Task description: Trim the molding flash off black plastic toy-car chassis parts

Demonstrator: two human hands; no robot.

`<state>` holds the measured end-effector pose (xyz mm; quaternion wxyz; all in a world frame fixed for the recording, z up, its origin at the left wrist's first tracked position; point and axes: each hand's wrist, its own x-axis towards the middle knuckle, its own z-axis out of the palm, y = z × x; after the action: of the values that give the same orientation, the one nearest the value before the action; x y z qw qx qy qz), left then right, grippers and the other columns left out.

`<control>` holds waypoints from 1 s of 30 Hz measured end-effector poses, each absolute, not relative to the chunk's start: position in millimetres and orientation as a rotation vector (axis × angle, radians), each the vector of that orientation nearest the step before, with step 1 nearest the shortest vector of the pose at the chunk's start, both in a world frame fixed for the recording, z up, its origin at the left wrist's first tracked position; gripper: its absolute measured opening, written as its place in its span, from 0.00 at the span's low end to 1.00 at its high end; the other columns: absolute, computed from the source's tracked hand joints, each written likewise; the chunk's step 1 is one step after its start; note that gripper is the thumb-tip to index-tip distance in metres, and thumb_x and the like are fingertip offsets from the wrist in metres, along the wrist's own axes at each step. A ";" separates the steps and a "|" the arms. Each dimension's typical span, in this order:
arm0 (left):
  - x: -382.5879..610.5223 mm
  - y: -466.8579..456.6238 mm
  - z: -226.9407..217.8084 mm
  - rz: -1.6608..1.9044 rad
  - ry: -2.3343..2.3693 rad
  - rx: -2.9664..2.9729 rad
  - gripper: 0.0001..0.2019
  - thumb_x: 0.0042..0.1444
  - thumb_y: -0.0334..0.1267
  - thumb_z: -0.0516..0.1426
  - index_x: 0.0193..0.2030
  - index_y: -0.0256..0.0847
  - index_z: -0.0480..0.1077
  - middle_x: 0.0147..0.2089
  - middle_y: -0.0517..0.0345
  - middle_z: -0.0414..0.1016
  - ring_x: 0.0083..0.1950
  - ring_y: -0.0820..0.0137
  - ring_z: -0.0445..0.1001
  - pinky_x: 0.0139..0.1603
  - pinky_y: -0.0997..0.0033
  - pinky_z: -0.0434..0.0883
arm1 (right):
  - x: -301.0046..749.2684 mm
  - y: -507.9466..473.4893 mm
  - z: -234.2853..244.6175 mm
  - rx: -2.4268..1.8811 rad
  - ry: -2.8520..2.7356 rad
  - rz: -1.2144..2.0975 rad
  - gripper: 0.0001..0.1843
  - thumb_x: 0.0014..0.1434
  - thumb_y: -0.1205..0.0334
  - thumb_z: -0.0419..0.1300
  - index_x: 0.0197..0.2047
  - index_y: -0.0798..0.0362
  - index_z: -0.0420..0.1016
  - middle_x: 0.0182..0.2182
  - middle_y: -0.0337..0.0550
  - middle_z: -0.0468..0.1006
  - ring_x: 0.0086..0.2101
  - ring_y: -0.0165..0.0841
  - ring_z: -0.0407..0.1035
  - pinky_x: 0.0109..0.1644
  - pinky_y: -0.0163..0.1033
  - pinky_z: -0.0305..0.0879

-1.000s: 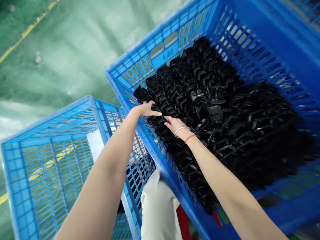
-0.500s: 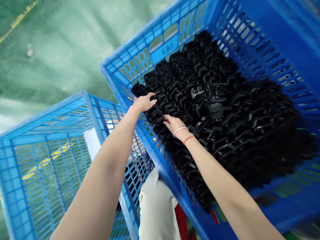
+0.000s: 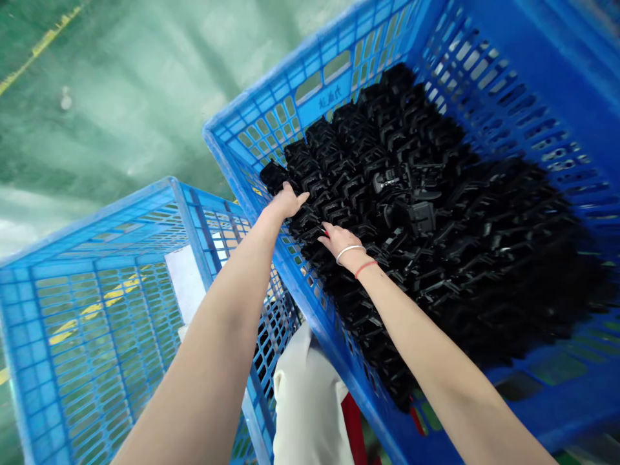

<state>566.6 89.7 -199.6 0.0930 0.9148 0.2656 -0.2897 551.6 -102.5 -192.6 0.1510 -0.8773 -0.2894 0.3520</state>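
Observation:
A large blue slotted crate is filled with rows of small black plastic parts. Both my arms reach into its near left corner. My left hand lies on the parts beside the crate's left wall, fingers stretched forward and thumb out, holding nothing that I can see. My right hand is just to its right. Its fingers are bent down and pressed together into the row of parts, pinching one of them. Two thin bracelets, one white and one red, sit on my right wrist.
A second blue slotted crate stands lower left, with a white sheet inside against its wall. Green floor with a yellow line lies beyond. My light garment shows between the crates.
My left hand went from curled over the parts to stretched flat near the crate wall. My right hand stays almost in the same spot among the parts. The view shifted slightly.

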 end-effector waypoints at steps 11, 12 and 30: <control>550.6 72.8 -177.5 -0.523 1.017 2.626 0.35 0.58 0.56 0.50 0.63 0.27 0.55 0.61 0.29 0.62 0.62 0.46 0.63 0.58 0.54 0.63 | 476.7 -150.7 -132.0 -2.381 -0.544 0.726 0.15 0.63 0.64 0.51 0.52 0.51 0.70 0.50 0.46 0.75 0.46 0.34 0.72 0.48 0.37 0.70; 548.7 69.1 -173.1 -0.442 1.004 2.669 0.34 0.58 0.55 0.51 0.62 0.28 0.56 0.63 0.30 0.61 0.63 0.46 0.61 0.59 0.53 0.62 | 463.8 -162.3 -129.7 -2.306 -0.484 0.682 0.14 0.63 0.64 0.51 0.50 0.52 0.71 0.47 0.46 0.77 0.45 0.34 0.73 0.49 0.38 0.69; 561.6 -68.0 -186.2 -0.850 0.149 2.677 0.12 0.63 0.37 0.52 0.50 0.38 0.69 0.51 0.49 0.72 0.50 0.65 0.73 0.50 0.60 0.72 | 420.0 -296.2 -83.6 -2.176 0.049 0.880 0.15 0.59 0.49 0.49 0.44 0.43 0.70 0.31 0.38 0.80 0.23 0.34 0.74 0.33 0.42 0.74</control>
<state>561.6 -68.0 -186.2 0.1637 0.9390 0.0522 -0.2980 420.0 -296.2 -83.6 0.3867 -0.8548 0.0191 0.3455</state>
